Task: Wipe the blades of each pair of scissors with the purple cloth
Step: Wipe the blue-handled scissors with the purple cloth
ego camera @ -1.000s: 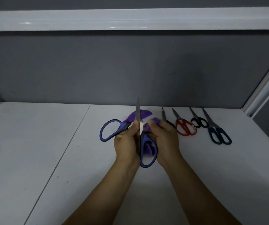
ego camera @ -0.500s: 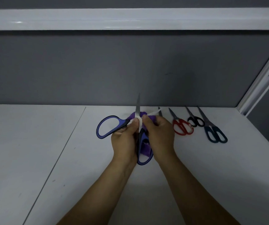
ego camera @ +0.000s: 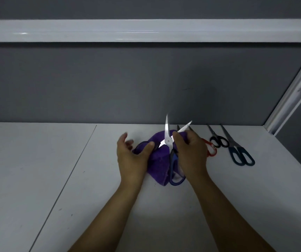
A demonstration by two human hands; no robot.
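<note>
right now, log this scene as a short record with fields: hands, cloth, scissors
left hand: thumb on one handle of the blue-handled scissors, fingers spread
right hand: grips the same scissors near the pivot
blue-handled scissors: blades open, pointing away from the person
purple cloth: bunched under those scissors, between the hands
waiting to the right: red-handled scissors, partly hidden by the right hand; black-handled scissors; dark teal-handled scissors; all flat on the white table

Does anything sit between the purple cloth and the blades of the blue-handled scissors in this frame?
Nothing visible does. The blue-handled scissors are spread open with the purple cloth bunched directly behind them, and the right hand holds cloth at the right-leaning blade.
</note>
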